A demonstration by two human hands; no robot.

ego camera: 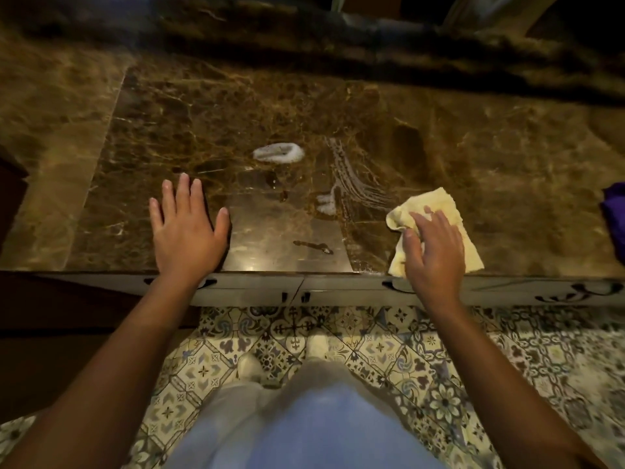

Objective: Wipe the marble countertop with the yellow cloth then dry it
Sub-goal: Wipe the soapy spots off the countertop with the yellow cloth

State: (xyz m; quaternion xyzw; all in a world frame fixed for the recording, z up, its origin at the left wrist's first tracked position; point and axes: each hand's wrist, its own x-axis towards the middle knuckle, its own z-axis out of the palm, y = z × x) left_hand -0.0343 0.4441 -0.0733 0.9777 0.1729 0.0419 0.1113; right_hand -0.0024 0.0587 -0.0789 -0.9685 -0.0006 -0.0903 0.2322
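The brown marble countertop [236, 106] fills the upper half of the head view. A ring of white foam [278, 153] lies at its middle, a smaller foam blob [326, 202] sits nearer me, and wet streaks [355, 177] run between them. The yellow cloth [436, 211] lies flat at the front right. My right hand [434, 247] presses on it with fingers spread and relaxed. My left hand [187, 228] rests flat on the bare marble at the front left, fingers straight.
A purple cloth [614, 214] lies at the right edge of the counter. A darker raised marble ledge [338, 35] runs along the back. Cabinet fronts with handles [304, 292] sit below the counter's edge. Patterned floor tiles [473, 367] lie underfoot.
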